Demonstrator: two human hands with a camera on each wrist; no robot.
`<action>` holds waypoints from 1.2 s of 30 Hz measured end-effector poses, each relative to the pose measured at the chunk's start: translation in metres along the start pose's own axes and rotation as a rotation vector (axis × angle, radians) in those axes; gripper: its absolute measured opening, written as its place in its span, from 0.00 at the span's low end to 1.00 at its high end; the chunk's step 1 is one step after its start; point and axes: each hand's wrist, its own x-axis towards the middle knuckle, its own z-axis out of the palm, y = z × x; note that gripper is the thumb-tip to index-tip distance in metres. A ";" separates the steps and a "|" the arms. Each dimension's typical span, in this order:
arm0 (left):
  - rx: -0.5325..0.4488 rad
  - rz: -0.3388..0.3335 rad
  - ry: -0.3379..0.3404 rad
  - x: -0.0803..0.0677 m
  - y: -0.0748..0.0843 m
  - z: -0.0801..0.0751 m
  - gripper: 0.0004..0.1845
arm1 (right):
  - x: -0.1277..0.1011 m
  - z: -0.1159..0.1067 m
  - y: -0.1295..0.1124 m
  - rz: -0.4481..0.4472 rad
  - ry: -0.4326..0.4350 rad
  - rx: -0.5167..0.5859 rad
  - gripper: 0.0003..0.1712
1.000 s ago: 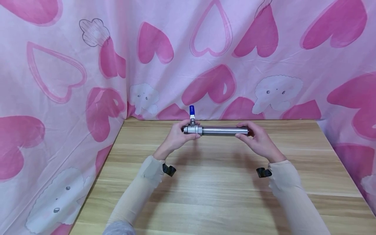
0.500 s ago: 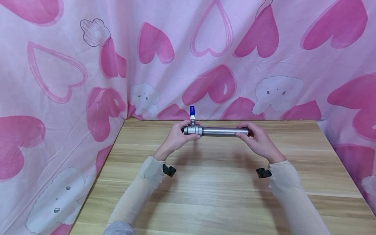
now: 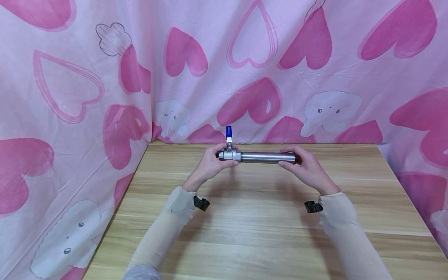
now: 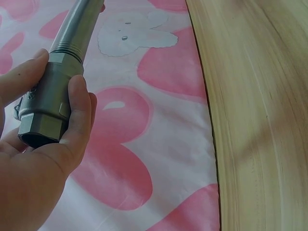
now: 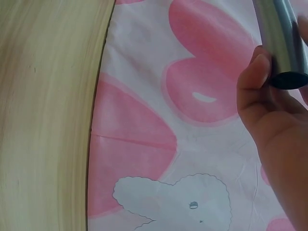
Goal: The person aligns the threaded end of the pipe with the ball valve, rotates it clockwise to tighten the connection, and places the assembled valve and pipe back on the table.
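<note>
1. The pipe point(image 3: 267, 157) lies level with its long axis left to right across the person, held above the far part of the table point(image 3: 252, 225), near the cloth point(image 3: 105, 77) backdrop.
2. The valve point(image 3: 229, 154) sits on the pipe's left end, its blue handle point(image 3: 228, 131) standing straight up.
3. The left hand point(image 3: 210, 165) grips the valve body: thumb and fingers curl round it, as the left wrist view shows point(image 4: 48, 106).
4. The right hand point(image 3: 308, 169) holds the pipe's right end, thumb below and fingers curled over the top; in the right wrist view the thumb point(image 5: 257, 72) rests against the tube just by its open end.
5. Each hand sits at its own end, so neither is nearer to the whole; the bare middle of the pipe runs between them.
6. Count: one pipe, one valve, one handle, two hands, both clamped on the assembly.
</note>
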 end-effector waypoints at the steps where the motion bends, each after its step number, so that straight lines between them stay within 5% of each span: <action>1: -0.001 0.000 0.000 0.000 0.000 0.000 0.25 | 0.000 0.000 0.000 -0.002 -0.001 0.003 0.22; 9: 0.001 -0.008 0.007 0.000 0.000 0.000 0.23 | -0.001 0.000 0.000 -0.058 0.017 -0.019 0.25; 36: -0.036 0.000 0.002 -0.001 0.000 0.001 0.24 | -0.001 0.000 -0.001 -0.046 0.052 -0.029 0.23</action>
